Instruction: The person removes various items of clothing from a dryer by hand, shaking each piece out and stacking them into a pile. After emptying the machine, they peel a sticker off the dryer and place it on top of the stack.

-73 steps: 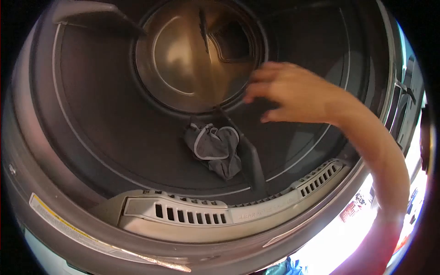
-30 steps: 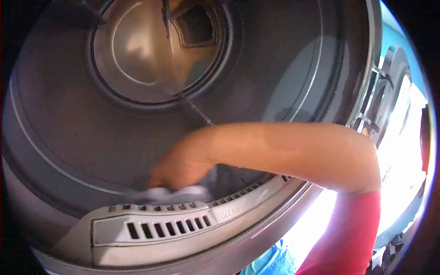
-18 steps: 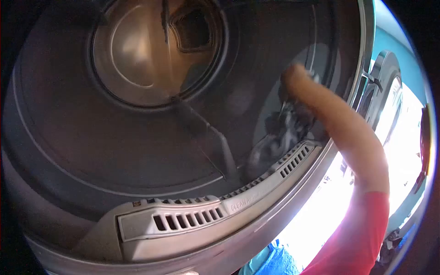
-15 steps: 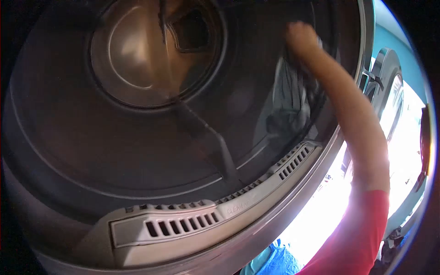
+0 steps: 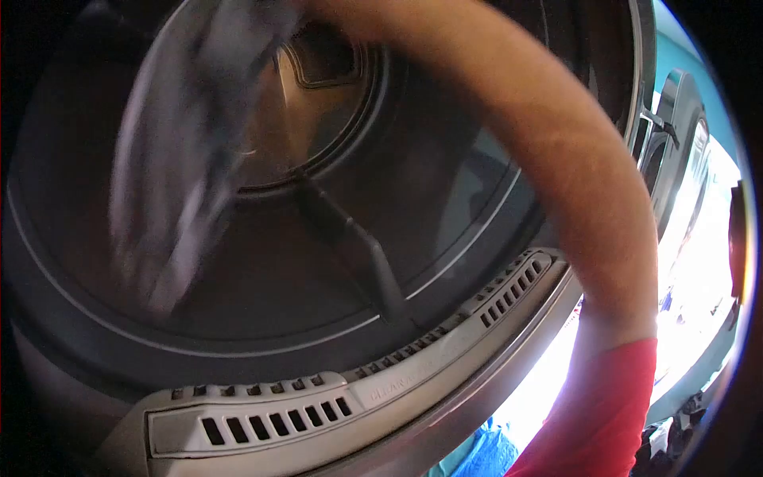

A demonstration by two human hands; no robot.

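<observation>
My right arm, in a red sleeve [image 5: 608, 397], reaches from the lower right across the inside of a dryer drum [image 5: 262, 294]. At the top edge of the view is my right hand [image 5: 330, 11], partly cut off and blurred. From it hangs a crumpled grey garment [image 5: 179, 151], smeared by motion, over the left half of the drum. The fingers look closed on the cloth, though they are mostly hidden. The garment partly covers the round metal back plate [image 5: 286, 143]. My left hand is out of view.
A slotted lint filter housing [image 5: 381, 389] lines the drum's front rim. A dark baffle [image 5: 358, 230] projects inside. The open dryer door [image 5: 675, 143] is at the right. Blue plastic [image 5: 489, 453] lies below, and dark items [image 5: 675, 433] sit at the lower right.
My right hand has moved left and up from the drum's right side, bringing the grey garment with it. The cloth now hangs on the left, and the view has shifted slightly.
</observation>
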